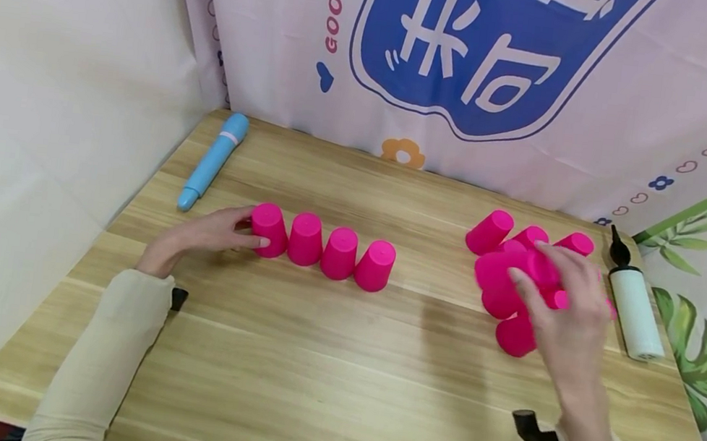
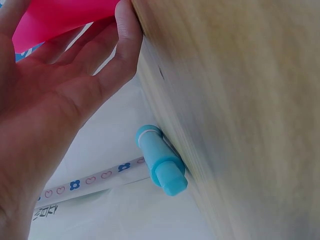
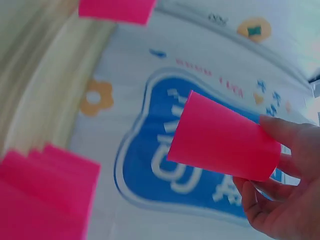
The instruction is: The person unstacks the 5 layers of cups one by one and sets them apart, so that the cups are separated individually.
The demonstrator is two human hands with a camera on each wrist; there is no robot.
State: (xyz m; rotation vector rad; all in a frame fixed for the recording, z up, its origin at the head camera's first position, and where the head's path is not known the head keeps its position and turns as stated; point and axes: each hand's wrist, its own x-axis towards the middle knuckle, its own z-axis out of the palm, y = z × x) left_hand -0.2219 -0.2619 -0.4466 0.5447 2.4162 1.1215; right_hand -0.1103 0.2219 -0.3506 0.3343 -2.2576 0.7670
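Note:
Several bright pink plastic cups stand upside down side by side in a row mid-table. My left hand [image 1: 211,230] is at the row's left end, its thumb and fingers around the leftmost cup [image 1: 269,222]; the rightmost cup [image 1: 375,265] leans a little. At the right, a heap of pink cups [image 1: 489,232] lies and stands on the wood, partly hidden behind my right hand [image 1: 572,311]. That hand pinches one pink cup [image 3: 220,137] between thumb and fingers, raised above the others, as the right wrist view shows.
A blue capped tube-like tool [image 1: 212,161] lies at the back left of the wooden table [image 1: 309,375]. Right of the heap lies a white hand pump [image 1: 636,311] with a black nozzle. A printed curtain [image 1: 282,38] hangs behind the far edge.

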